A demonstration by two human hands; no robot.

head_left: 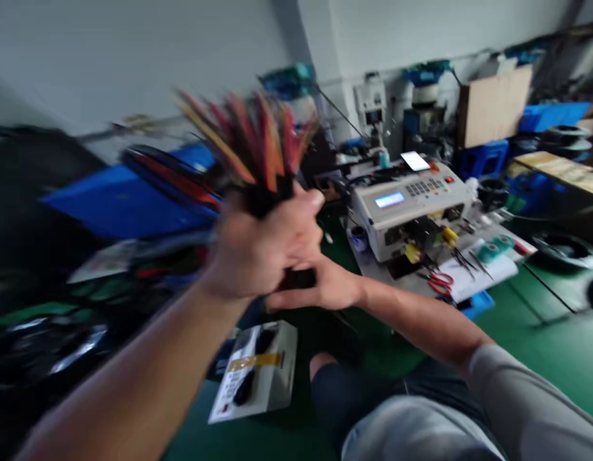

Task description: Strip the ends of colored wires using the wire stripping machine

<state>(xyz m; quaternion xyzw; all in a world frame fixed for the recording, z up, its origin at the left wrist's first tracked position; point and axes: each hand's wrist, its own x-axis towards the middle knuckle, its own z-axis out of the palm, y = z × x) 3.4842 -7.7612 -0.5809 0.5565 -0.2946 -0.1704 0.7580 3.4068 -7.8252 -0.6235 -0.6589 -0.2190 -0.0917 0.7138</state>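
Note:
A bundle of wires, with red, pink and yellow ends fanned out at the top and black below, stands upright a little left of the view's centre. My left hand is wrapped round its black part. Just below and to the right, my right hand is closed round a lower black part of the same bundle, its thumb and fingers curved about it. Both hands are close together, and motion blurs the left hand and the wire ends.
On the right, a bench carries a white machine with a lit display, red-handled scissors and teal spools. A white box sits low in front. Blue sheeting and dark coils lie left.

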